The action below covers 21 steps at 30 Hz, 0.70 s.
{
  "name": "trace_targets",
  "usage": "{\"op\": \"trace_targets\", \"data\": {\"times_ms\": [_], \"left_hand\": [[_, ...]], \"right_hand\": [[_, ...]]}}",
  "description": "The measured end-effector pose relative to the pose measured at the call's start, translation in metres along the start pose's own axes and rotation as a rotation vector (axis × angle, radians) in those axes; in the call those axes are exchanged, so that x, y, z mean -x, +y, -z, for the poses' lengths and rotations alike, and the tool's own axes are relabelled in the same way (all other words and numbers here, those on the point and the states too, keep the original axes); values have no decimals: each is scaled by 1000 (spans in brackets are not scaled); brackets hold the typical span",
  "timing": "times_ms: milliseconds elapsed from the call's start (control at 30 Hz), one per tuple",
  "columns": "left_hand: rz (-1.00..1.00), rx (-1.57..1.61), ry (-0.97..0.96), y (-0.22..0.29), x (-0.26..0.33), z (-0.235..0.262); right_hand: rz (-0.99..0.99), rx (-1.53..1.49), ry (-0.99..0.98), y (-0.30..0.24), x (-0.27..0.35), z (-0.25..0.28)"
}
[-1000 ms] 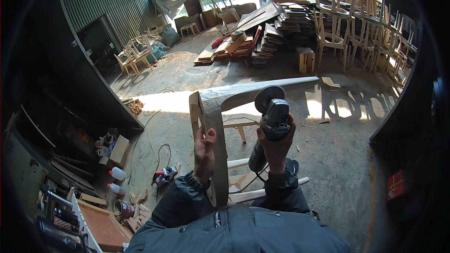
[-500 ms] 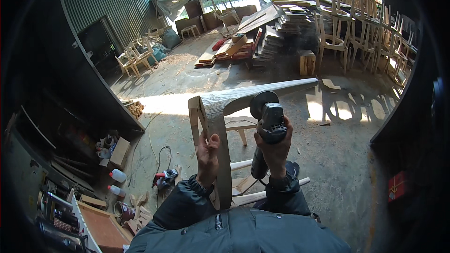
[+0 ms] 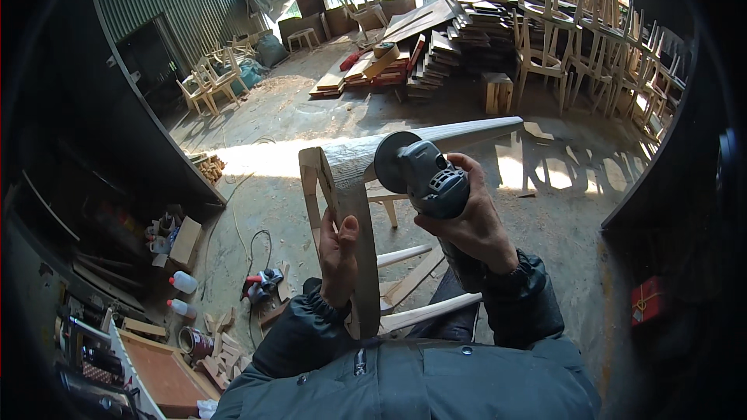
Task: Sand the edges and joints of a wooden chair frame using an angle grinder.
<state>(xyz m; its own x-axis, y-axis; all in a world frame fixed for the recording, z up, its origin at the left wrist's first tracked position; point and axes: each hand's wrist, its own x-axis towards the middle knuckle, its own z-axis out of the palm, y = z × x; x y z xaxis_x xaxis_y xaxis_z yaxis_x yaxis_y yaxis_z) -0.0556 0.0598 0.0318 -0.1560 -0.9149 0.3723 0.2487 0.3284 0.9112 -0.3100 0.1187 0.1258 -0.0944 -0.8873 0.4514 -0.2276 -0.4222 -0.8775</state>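
Observation:
My left hand (image 3: 339,260) is closed around the upright slat of a pale wooden chair frame (image 3: 361,225), thumb on the near face. From its top corner a tapered leg (image 3: 486,129) reaches out to the right. My right hand (image 3: 481,225) grips an angle grinder (image 3: 437,187) by its body. The grinder's round dark disc (image 3: 391,162) is at the joint of leg and upright, overlapping the wood; whether it touches cannot be seen. More pale legs (image 3: 432,314) of the frame show below, near my lap.
A red-and-grey power tool (image 3: 263,284) lies on the floor at left, near wood offcuts (image 3: 226,354) and white bottles (image 3: 184,282). Stacked boards (image 3: 436,54) and piled chair frames (image 3: 545,54) stand at the back. A red box (image 3: 646,301) is at right.
My right hand has raised and turned the grinder, bringing its disc left from beside the leg to the corner joint. My left hand keeps its grip on the frame. The view has shifted slightly.

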Motion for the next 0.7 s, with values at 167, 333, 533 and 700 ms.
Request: {"op": "trace_targets", "data": {"times_ms": [167, 333, 533, 700], "left_hand": [[-36, 4, 3, 2, 2, 0], [-1, -39, 23, 6, 0, 0], [30, -15, 43, 22, 12, -15], [205, -169, -213, 16, -4, -9]], "right_hand": [[46, 160, -44, -1, 3, 0], [-40, 50, 50, 0, 6, 11], [-55, -72, 568, 44, 41, 38], [-32, -251, 962, 54, 97, 79]]}}
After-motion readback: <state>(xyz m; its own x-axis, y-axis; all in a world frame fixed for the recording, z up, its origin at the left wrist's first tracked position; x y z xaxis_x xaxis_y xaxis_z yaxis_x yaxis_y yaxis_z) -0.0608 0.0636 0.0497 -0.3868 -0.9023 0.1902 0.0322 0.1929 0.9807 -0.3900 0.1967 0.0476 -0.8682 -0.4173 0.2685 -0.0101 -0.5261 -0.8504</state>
